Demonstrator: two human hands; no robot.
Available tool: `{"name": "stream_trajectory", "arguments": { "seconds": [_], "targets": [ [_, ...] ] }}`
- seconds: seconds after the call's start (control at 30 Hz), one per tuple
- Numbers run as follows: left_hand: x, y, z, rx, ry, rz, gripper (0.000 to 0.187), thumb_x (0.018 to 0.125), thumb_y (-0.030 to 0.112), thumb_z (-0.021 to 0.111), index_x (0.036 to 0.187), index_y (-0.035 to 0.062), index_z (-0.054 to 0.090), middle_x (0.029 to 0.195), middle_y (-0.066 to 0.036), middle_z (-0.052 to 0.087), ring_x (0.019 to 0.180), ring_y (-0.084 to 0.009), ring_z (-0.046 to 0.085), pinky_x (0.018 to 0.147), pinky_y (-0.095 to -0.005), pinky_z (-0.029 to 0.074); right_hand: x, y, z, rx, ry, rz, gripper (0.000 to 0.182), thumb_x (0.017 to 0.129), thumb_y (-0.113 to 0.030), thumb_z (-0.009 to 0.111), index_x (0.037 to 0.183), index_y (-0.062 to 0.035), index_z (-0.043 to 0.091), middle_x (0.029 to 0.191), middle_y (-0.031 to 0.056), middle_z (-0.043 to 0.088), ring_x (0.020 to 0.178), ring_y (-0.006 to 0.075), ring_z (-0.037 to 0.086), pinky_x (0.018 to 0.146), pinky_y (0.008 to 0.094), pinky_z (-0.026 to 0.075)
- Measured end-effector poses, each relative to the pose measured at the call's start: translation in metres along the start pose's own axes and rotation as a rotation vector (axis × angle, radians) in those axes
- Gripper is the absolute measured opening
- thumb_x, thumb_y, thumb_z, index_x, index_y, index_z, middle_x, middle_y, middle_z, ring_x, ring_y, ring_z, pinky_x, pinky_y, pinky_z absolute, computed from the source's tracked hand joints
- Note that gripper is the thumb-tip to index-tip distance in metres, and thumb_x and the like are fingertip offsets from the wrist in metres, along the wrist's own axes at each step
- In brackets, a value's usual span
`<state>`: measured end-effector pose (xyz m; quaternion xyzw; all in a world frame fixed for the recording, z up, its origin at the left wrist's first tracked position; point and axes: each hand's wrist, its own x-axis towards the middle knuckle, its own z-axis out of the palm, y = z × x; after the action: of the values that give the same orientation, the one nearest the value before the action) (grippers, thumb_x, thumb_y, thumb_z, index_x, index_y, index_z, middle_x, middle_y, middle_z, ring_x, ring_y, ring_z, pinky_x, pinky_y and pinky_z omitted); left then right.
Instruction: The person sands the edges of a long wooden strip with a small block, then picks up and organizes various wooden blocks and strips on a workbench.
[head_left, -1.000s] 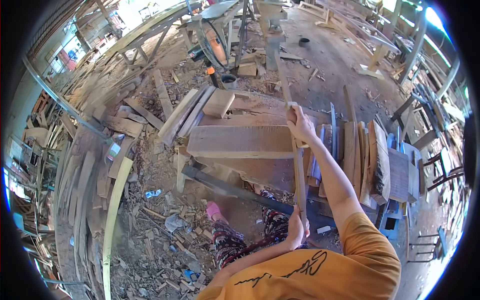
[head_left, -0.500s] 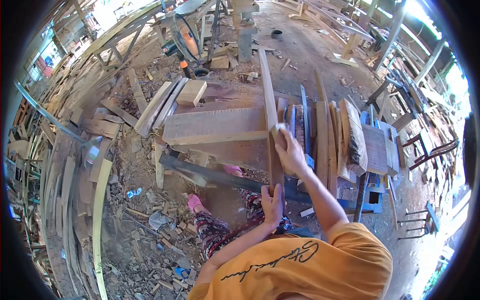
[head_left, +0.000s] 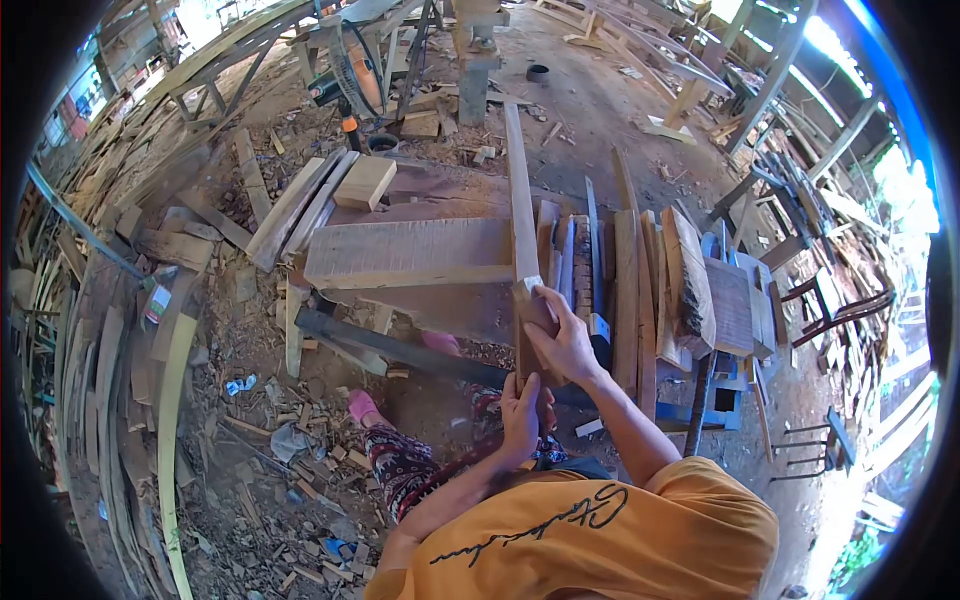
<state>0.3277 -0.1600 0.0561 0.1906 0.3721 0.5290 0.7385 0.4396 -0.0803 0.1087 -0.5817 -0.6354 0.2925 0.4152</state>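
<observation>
A long narrow wooden strip (head_left: 519, 190) points away from my body and crosses the end of a thick plank (head_left: 410, 250). My left hand (head_left: 520, 415) is wrapped round the strip's near end. Farther up, my right hand (head_left: 562, 338) grips a small block (head_left: 537, 308) and presses it on the strip. The block's pale far end shows past my fingers; the rest is partly hidden under them.
Upright boards and a saw blade (head_left: 594, 240) stand right of the strip. A short wood block (head_left: 365, 183) lies beyond the plank. A fan (head_left: 362, 72) stands at the back left. Wood scraps (head_left: 300, 450) cover the ground near my feet.
My right hand has slid down the strip towards my body, with the block in it. My left hand still holds the near end. The whole view has shifted slightly.
</observation>
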Motion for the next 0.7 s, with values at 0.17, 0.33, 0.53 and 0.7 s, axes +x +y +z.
{"name": "stream_trajectory", "arguments": {
  "seconds": [0.17,0.33,0.53,0.7],
  "targets": [
    [-0.016,-0.008,-0.007,-0.067,0.024,-0.004,0.022,0.100,0.029,0.057,0.103,0.0095,0.047,0.073,-0.007,0.059,0.043,-0.0131,0.054,0.035,-0.0251,0.042,-0.014,-0.007,0.008,-0.032,-0.033,-0.141,0.058,0.087,-0.016,0.069,0.139,-0.0080,0.046,0.117,0.0248,0.062,0.108,0.0409,0.063,0.091,0.0442,0.050],
    [-0.008,-0.018,-0.003,-0.074,-0.006,-0.052,0.021,0.098,0.022,0.058,0.109,0.0094,0.045,0.079,-0.009,0.059,0.049,-0.0157,0.058,0.040,-0.0274,0.046,-0.019,-0.017,0.013,-0.434,-0.089,-0.178,0.055,0.088,-0.023,0.067,0.139,-0.0161,0.049,0.093,0.0212,0.055,0.086,0.0430,0.058,0.077,0.0500,0.050],
    [0.007,-0.029,-0.012,-0.232,-0.013,-0.233,0.027,0.096,0.025,0.061,0.111,0.0099,0.044,0.078,-0.008,0.058,0.052,-0.0147,0.056,0.042,-0.0268,0.045,-0.005,-0.013,0.029,-0.725,-0.013,-0.237,0.051,0.084,-0.018,0.069,0.134,-0.0186,0.058,0.102,0.0211,0.053,0.088,0.0408,0.052,0.075,0.0497,0.048],
    [0.009,-0.038,-0.014,-0.167,0.093,-0.279,0.029,0.101,0.039,0.054,0.105,0.0121,0.042,0.070,-0.006,0.056,0.047,-0.0122,0.053,0.040,-0.0254,0.043,0.137,0.028,0.055,-0.775,0.200,-0.361,0.041,0.084,-0.022,0.067,0.125,-0.0217,0.064,0.099,0.0217,0.057,0.094,0.0423,0.058,0.074,0.0485,0.053]
  ]
}}
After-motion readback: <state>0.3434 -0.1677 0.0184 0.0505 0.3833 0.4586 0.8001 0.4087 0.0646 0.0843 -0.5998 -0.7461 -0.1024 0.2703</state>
